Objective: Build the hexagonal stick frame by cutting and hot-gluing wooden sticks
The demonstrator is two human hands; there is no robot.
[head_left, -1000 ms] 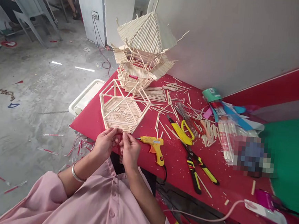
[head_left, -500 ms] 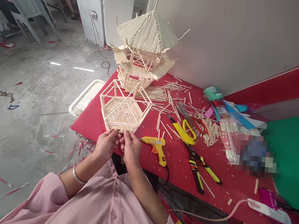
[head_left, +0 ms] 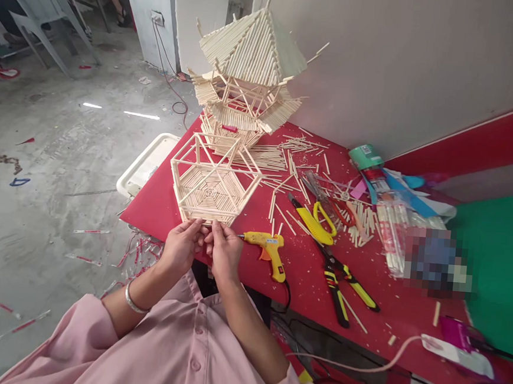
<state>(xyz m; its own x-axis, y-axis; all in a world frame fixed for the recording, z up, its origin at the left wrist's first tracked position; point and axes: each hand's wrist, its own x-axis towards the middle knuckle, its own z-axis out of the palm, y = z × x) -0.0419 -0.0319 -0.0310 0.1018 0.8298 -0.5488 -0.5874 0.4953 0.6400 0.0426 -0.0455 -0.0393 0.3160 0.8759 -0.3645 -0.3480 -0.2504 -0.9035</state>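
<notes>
A hexagonal wooden stick frame (head_left: 212,191) lies at the front of the red table, its floor laid in rings of sticks. At its near edge my left hand (head_left: 182,245) is closed, thumb and finger pinching that edge. Close beside it, my right hand (head_left: 225,249) pinches the same edge. Whether a separate small stick sits between the fingertips, I cannot tell. A yellow glue gun (head_left: 269,252) rests on its side just right of my right hand. Behind the frame stands a pagoda model (head_left: 251,67) built of the same pale sticks.
Loose sticks (head_left: 263,157) are scattered over the red table (head_left: 149,198). To the right lie a yellow utility knife (head_left: 313,225), black-and-yellow cutters (head_left: 342,281) and bagged sticks (head_left: 390,235). A pink cable (head_left: 357,374) crosses the front. A white stool (head_left: 127,176) stands at left.
My view has shifted slightly. Both hands keep their pinch at the frame's near edge, with hardly any movement.
</notes>
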